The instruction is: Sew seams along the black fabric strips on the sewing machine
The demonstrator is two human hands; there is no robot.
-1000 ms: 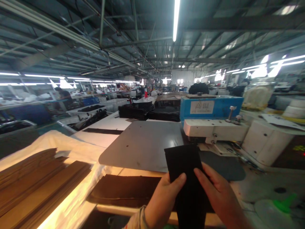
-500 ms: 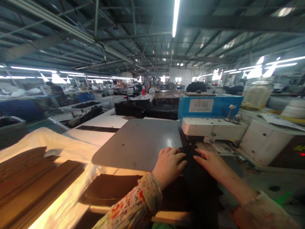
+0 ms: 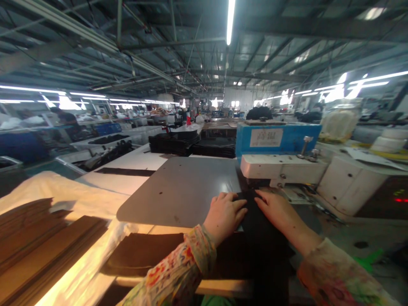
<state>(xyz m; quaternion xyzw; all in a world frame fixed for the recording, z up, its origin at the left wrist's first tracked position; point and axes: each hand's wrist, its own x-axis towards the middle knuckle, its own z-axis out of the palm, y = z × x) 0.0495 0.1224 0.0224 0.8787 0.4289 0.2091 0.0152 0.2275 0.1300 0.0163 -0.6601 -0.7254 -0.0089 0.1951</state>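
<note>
A black sheet of material [image 3: 263, 229] hangs over the near edge of the work surface, its far end beneath the head of a white and blue machine [image 3: 278, 142]. My left hand [image 3: 225, 214] lies on the sheet's left side with fingers stretched out, partly over the grey metal plate [image 3: 181, 191]. On the right edge of the sheet rests my right hand [image 3: 276, 210], fingers extended towards the machine head. Both hands press from above rather than grasp. The sheet's lower part is dark and hard to make out.
Brown flat pieces [image 3: 63, 250] are stacked at the left. A dark brown piece [image 3: 143, 255] lies below the plate. Stacks of black pieces [image 3: 174, 142] stand behind it. At the right are a control box [image 3: 360, 187] and a jar [image 3: 339, 121].
My right hand has moved slightly left and forward along the black sheet, nearer my left hand. The whole view has shifted slightly.
</note>
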